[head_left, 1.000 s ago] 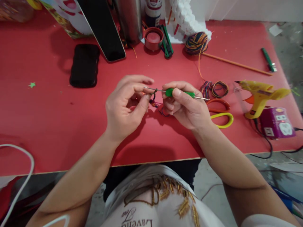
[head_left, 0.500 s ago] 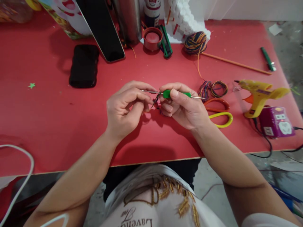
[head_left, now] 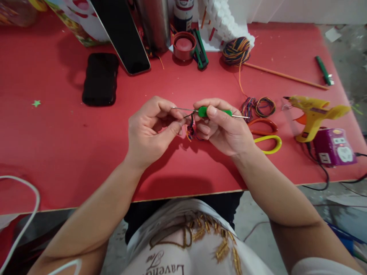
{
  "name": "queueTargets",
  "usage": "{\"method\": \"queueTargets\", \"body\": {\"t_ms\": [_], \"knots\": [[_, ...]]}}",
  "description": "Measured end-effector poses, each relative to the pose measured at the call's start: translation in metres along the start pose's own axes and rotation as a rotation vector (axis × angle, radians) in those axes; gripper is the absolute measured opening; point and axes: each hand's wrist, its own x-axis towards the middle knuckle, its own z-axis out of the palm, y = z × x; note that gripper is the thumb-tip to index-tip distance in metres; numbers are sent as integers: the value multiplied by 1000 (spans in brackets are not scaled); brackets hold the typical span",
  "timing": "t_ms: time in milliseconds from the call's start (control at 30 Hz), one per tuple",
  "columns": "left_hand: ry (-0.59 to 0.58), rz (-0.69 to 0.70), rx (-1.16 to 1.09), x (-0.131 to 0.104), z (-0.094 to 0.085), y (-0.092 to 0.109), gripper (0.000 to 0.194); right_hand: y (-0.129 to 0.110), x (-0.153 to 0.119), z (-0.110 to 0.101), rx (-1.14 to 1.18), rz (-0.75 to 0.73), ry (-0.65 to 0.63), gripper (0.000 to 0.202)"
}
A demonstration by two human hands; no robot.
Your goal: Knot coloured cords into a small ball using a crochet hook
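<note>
Between thumb and fingers, my right hand (head_left: pixel 222 128) grips a crochet hook (head_left: pixel 203 112) by its green handle, the thin metal shaft pointing left. A dark strand of yarn (head_left: pixel 191 124) loops around the shaft beside the handle and hangs below it, ending in a small multicoloured tangle. My left hand (head_left: pixel 156 128) pinches part of this yarn between thumb and index finger, close to the shaft's tip. Behind my right hand lie coiled multicoloured yarn (head_left: pixel 265 107) and scissors with one orange and one yellow handle (head_left: pixel 276 144), their blades hidden.
A yellow glue gun (head_left: pixel 314 114) rests by a purple power box (head_left: pixel 335 147) on the right. A yarn ball (head_left: pixel 236 51), wooden stick (head_left: pixel 286 76), green cutter (head_left: pixel 200 49) and red cap (head_left: pixel 184 46) lie at the back. Left of them are a black case (head_left: pixel 100 79) and a leaning phone (head_left: pixel 123 38).
My left thumb and index finger have shifted their pinch on the yarn, and the thumb is now straighter. More of the hanging yarn shows. My right hand keeps its hold on the hook.
</note>
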Motion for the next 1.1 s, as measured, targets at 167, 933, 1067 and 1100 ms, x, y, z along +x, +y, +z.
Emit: {"method": "queueTargets", "body": {"t_ms": [167, 933, 1067, 1100], "knots": [[-29, 128, 83, 3, 0, 1, 18, 3, 0, 1, 16, 3, -47, 24], [33, -32, -50, 0, 7, -10, 13, 11, 2, -5, -108, -45, 13, 23], [25, -124, -203, -3, 8, -14, 16, 11, 1, -4, -103, -51, 38, 21], [29, -165, -249, -4, 9, -14, 16, 11, 1, -3, -105, -50, 41, 19]]}}
